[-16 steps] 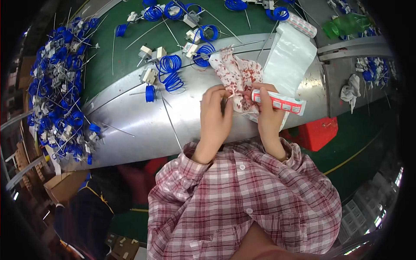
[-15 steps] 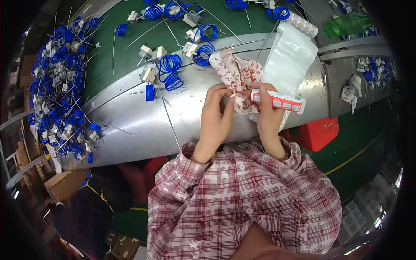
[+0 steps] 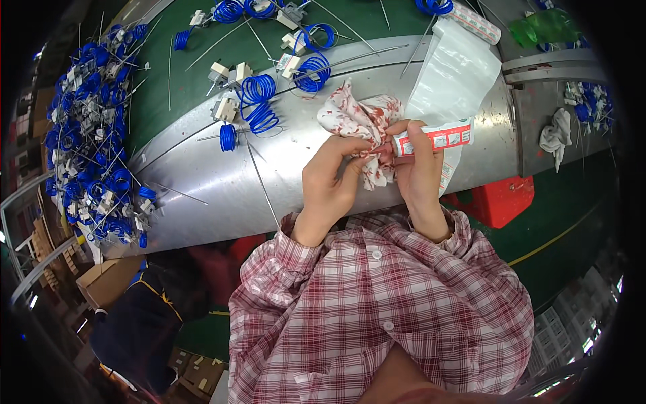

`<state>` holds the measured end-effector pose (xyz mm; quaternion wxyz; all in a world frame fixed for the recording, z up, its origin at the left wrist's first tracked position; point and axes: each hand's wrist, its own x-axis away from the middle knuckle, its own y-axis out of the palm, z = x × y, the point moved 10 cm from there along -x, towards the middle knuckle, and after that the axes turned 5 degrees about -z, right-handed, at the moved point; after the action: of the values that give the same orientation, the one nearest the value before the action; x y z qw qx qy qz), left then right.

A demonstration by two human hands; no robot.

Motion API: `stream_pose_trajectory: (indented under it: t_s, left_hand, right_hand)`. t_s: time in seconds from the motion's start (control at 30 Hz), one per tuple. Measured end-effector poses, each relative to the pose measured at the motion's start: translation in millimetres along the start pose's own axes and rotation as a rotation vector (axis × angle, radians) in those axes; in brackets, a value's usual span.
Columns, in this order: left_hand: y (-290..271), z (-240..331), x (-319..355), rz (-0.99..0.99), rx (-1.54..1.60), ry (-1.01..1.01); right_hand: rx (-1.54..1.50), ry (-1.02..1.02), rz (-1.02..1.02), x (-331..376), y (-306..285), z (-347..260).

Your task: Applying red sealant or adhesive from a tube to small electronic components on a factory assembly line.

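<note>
My right hand (image 3: 420,172) grips a red-and-white squeeze tube (image 3: 445,139), thumb and fingers closed round its nozzle end. That end points left, at a white cloth (image 3: 346,116) blotched with red, which lies crumpled on the metal edge. My left hand (image 3: 326,182) is closed in a pinch on the cloth right beside the nozzle. Its fingertips look reddish, and the nozzle tip is partly hidden among cloth and fingers. Beneath the tube and my right hand lies a translucent plastic sheet (image 3: 457,71).
Coiled blue thermostat-like parts (image 3: 256,91) with metal rods lie on the green surface. Many more are heaped at the left (image 3: 87,135). A printed roll (image 3: 476,23), a green bottle (image 3: 544,28), a grey rag (image 3: 556,138) and a red stool-like object (image 3: 501,202) are on the right.
The cloth has been bunched and shifted around the nozzle, with my left fingers pressed into it. The tube sits slightly higher and more level. The whole view has shifted a little.
</note>
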<state>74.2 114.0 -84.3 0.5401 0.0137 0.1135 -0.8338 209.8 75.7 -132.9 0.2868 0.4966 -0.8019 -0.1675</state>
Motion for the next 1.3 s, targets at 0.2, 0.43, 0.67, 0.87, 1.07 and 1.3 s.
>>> stream_pose_trajectory:
  t_s: [0.2,0.43,0.67,0.87,1.07,1.3]
  left_hand:
    - [5,-26,7,0.023,0.459,-0.339]
    - [31,-39,20,0.104,1.19,-0.569]
    - [28,-34,19,0.136,1.253,-0.544]
    - [28,-20,15,0.113,1.352,-0.507]
    - [9,-2,8,-0.012,0.507,-0.311]
    - [-120,69,3,0.187,-0.802,-0.168]
  right_hand:
    - [0.345,-0.36,-0.177,5,12,-32]
    - [0.578,-0.694,-0.316,29,38,-55]
    - [-0.029,-0.275,-0.085,11,19,-30]
    - [-0.093,-0.186,-0.046,11,17,-26]
    - [-0.012,-0.165,0.082,12,10,-24]
    - [0.335,-0.413,0.293,18,-10,-92]
